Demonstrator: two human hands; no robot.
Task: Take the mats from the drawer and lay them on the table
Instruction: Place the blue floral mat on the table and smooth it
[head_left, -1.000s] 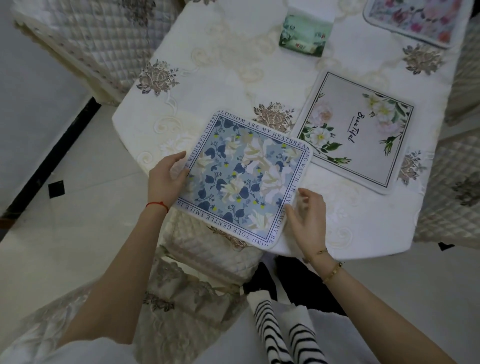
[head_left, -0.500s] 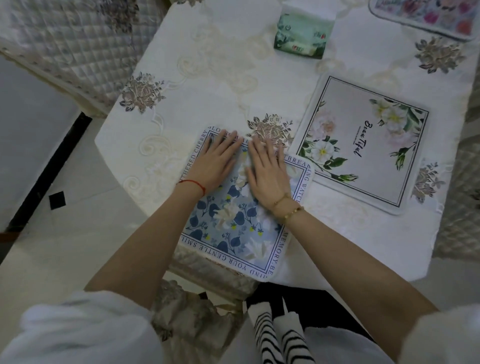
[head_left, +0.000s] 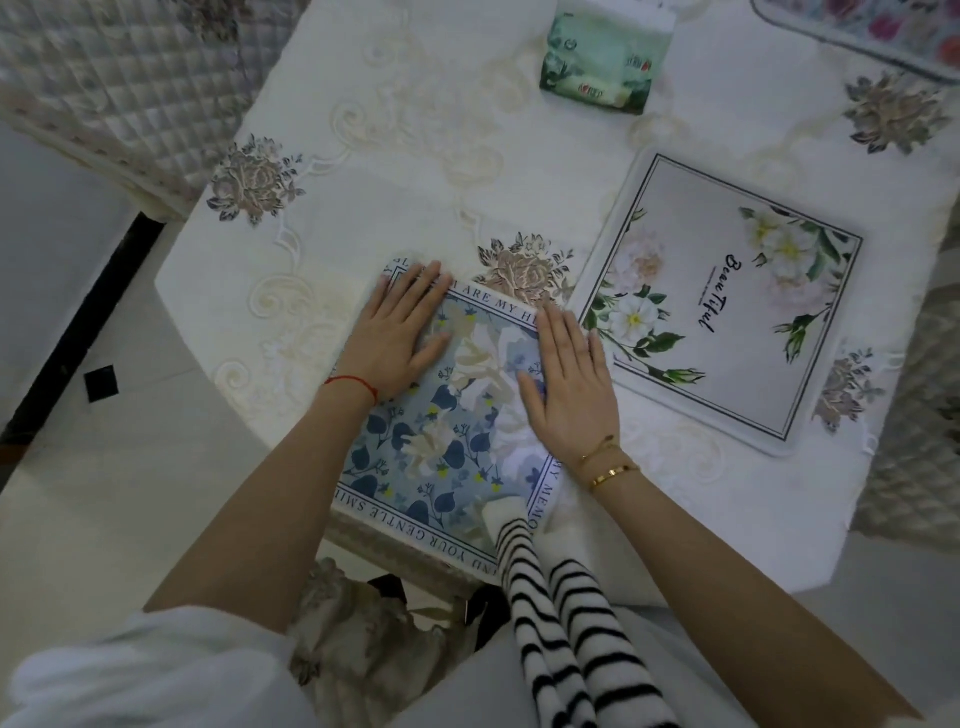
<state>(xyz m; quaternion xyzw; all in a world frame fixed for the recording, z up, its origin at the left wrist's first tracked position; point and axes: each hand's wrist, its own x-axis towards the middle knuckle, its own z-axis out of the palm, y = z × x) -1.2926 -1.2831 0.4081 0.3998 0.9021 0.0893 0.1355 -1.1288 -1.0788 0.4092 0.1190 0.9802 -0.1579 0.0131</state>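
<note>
A person presses both palms flat on a blue floral mat (head_left: 447, 431) laid at the near edge of the tabletop (head_left: 415, 171), which is covered by a cream embroidered cloth; the mat's near corner overhangs that edge, above a quilted chair seat; lettering runs around the mat's border. The left hand (head_left: 397, 338), a red cord at its wrist, lies on the mat's far-left part, fingers straight and together, reaching the far-left corner; it grips nothing. The right hand (head_left: 571, 384), two gold bracelets at its wrist, lies on the mat's right side, fingers extended and spread slightly, palm down, holding nothing.

Just beside the blue mat, toward the right edge of the tabletop, a white mat (head_left: 727, 306) printed with white flowers and script lies flat; whether the two mats touch cannot be told. A third mat (head_left: 883, 31) with pink flowers shows partly at the far-right corner. A green tissue pack (head_left: 602, 67) sits near the far edge; a striped black-and-white garment (head_left: 561, 623) hangs in the foreground.
</note>
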